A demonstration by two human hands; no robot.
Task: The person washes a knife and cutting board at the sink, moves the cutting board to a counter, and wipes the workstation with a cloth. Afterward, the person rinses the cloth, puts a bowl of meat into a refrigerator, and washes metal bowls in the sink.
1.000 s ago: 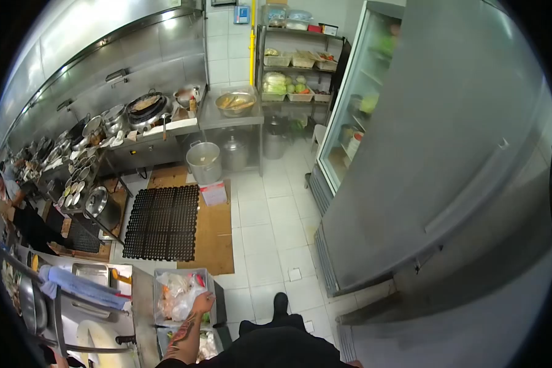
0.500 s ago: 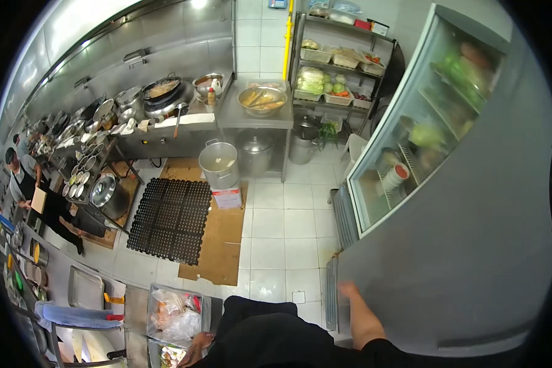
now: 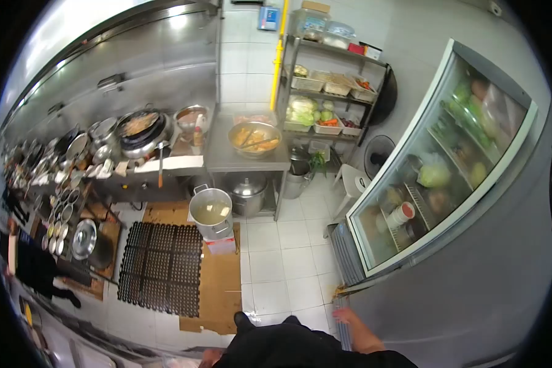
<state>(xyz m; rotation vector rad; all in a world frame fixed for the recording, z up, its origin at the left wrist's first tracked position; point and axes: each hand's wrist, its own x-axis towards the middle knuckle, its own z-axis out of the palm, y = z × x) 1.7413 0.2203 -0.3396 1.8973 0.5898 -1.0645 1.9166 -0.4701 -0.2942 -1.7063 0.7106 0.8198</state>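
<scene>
My right hand (image 3: 345, 316) hangs low beside the grey side of the fridge, over the slatted vent (image 3: 343, 334) at its base. Its fingers look loosely apart with nothing in them, though small in view; whether it touches the fridge I cannot tell. At the bottom edge, my left hand (image 3: 210, 357) is only partly visible, its fingers hidden, close to a pale plastic bag (image 3: 181, 363) that is mostly cut off. The glass-door fridge (image 3: 438, 165) on the right is closed, with vegetables and containers behind the glass.
A tall pot (image 3: 211, 211) stands on a box ahead, beside a black rubber mat (image 3: 159, 267) on cardboard. Behind it, a steel table (image 3: 248, 161) bears a food bowl (image 3: 254, 138). Vegetables fill a shelf rack (image 3: 331, 86). Another person (image 3: 34, 267) stands far left.
My view has tilted up and moved forward. The grey bin of bagged food by my left hand has mostly dropped out of view. The other person has shifted left in view.
</scene>
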